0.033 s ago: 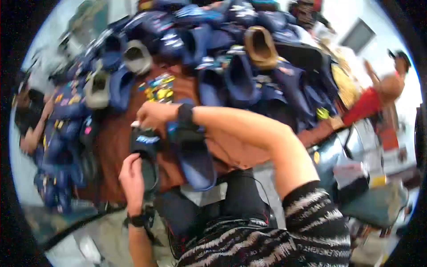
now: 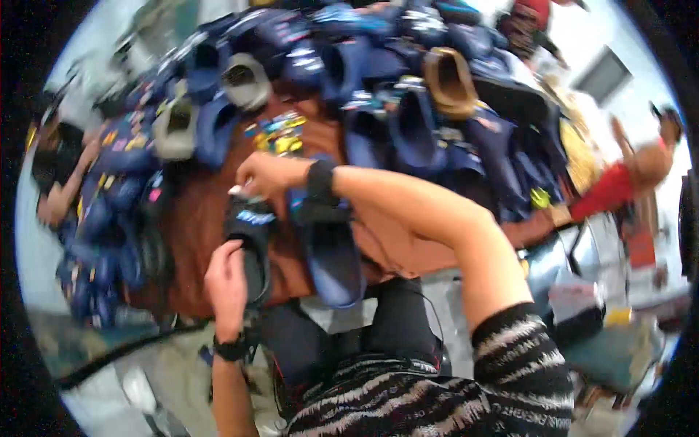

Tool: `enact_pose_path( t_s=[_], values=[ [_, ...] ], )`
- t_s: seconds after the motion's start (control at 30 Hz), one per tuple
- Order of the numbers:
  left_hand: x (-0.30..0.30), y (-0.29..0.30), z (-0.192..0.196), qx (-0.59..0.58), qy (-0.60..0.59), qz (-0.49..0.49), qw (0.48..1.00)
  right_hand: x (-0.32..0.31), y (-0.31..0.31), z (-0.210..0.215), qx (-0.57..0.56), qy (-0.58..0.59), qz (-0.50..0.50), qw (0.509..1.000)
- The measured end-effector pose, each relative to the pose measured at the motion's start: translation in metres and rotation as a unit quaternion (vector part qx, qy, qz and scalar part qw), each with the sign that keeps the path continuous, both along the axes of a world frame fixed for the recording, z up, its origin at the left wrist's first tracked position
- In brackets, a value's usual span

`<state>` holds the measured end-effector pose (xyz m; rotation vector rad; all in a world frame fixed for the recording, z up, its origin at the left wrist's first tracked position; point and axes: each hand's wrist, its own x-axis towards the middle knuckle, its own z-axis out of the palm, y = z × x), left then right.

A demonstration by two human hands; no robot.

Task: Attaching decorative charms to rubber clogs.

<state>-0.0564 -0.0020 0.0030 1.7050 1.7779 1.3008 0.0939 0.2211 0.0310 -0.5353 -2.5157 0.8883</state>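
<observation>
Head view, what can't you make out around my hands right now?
Head view: the small white item by the right hand, too small and blurred to identify.
Head view: the left side of the black, round-toed clog, partly hidden by the left hand.
Head view: the front of the dark-blue open shoe, partly hidden by the right wrist's wide black wristband.

From my end, my right arm [image 2: 413, 202] bends sharply at the elbow [image 2: 482, 220], its forearm crossing leftward; the right hand [image 2: 271, 175] has its fingertips drawn together. Nearer me, my left forearm [image 2: 231, 397] points forward, left hand [image 2: 226, 282] curled, wrist nearly straight.
</observation>
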Motion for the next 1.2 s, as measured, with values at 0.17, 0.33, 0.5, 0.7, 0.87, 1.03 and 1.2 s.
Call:
enact_pose_path(
  t_s=[0.17, 0.33, 0.5, 0.7, 0.87, 1.03, 1.2],
  values=[
    [0.002, -0.002, 0.001, 0.054, 0.024, 0.014, 0.998, -0.014, -0.001, 0.042, -0.157, -0.076, -0.011, 0.985],
    [0.004, 0.000, -0.002, 0.046, 0.056, 0.014, 0.997, -0.017, 0.007, 0.021, -0.261, -0.083, -0.023, 0.961],
    [0.004, -0.002, -0.004, 0.053, 0.075, 0.026, 0.995, -0.038, 0.004, 0.015, -0.227, -0.142, -0.012, 0.964],
    [0.006, -0.003, -0.007, 0.062, 0.086, 0.021, 0.994, -0.061, 0.001, 0.014, -0.109, -0.187, 0.024, 0.976],
    [0.005, -0.003, -0.007, 0.073, 0.088, 0.019, 0.993, -0.065, 0.002, 0.007, -0.061, -0.229, 0.015, 0.971],
    [0.007, 0.000, -0.007, 0.075, 0.081, 0.018, 0.994, -0.067, 0.010, -0.005, 0.079, -0.266, -0.014, 0.961],
    [0.006, -0.002, -0.009, 0.067, 0.090, 0.023, 0.993, -0.080, -0.003, 0.013, 0.153, -0.345, -0.045, 0.925]
  ],
)
